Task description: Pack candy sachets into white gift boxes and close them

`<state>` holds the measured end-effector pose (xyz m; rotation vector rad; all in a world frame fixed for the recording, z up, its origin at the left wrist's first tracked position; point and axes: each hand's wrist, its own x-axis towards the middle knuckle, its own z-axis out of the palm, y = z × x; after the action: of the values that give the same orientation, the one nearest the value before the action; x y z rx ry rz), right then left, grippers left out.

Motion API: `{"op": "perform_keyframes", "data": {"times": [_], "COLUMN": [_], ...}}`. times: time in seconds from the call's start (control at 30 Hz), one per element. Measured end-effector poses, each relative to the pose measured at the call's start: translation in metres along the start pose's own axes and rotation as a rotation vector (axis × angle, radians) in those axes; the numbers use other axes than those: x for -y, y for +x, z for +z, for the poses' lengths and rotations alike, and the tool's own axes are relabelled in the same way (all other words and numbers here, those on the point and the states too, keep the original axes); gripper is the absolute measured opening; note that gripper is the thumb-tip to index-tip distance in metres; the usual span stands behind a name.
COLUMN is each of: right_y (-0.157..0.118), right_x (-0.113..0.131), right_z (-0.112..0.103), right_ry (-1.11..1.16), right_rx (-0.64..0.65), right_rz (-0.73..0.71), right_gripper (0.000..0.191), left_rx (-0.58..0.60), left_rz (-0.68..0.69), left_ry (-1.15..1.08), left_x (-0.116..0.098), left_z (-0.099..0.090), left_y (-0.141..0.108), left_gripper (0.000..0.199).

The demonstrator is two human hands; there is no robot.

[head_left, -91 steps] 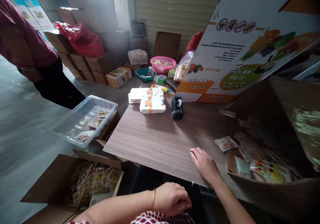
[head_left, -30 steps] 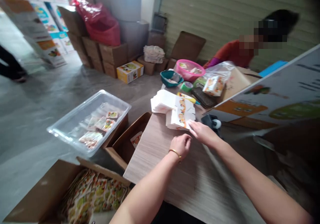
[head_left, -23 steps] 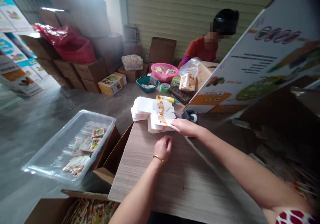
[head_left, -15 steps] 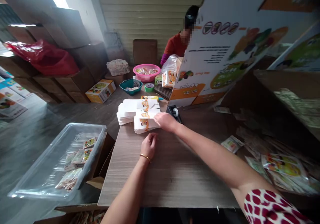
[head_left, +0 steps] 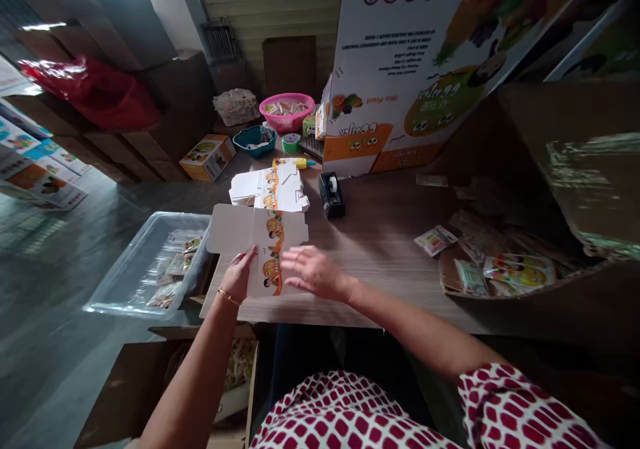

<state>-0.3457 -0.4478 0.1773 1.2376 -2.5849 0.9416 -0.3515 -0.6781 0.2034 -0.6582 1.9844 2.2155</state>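
Note:
A flat printed carton blank point(head_left: 265, 245), white with an orange cartoon strip, lies opened out on the near left of the table. Its left edge is pinched in my left hand point(head_left: 238, 278), thumb on top. My right hand point(head_left: 316, 273) is over the blank's right side, palm down, fingers stretched out and slightly blurred; whether they touch the card I cannot tell. Just beyond lies a stack of similar blanks point(head_left: 293, 195). A black tape dispenser point(head_left: 332, 195) stands to the right of that stack.
Behind the stack are a yellow glue bottle point(head_left: 290, 163), a teal basin point(head_left: 255, 143) and a pink basin point(head_left: 287, 119). A large printed cardboard panel point(head_left: 390, 89) rises at the back right. An open box of packets point(head_left: 520, 272) is at right, a clear plastic tub point(head_left: 117, 269) at left.
A carton blank has come off the stack toward me, now in my left hand. My right hand has left the stack and moved nearer. The view has tipped downward.

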Motion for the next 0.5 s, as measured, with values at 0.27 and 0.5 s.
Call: {"op": "perform_keyframes", "data": {"times": [0.27, 0.5], "right_y": [-0.027, -0.07], "right_x": [-0.01, -0.009], "right_z": [-0.027, -0.066], "right_ry": [0.496, 1.469], "right_rx": [-0.043, -0.15], "right_rz": [0.594, 0.497], "right_gripper": [0.034, 0.047], "left_rx": [-0.042, -0.084], "left_rz": [0.159, 0.26], "left_ry": [0.16, 0.23], "left_x": [0.016, 0.011], "left_z": [0.026, 0.049], "left_y": [-0.039, -0.037], "left_gripper": [0.056, 0.054]}}
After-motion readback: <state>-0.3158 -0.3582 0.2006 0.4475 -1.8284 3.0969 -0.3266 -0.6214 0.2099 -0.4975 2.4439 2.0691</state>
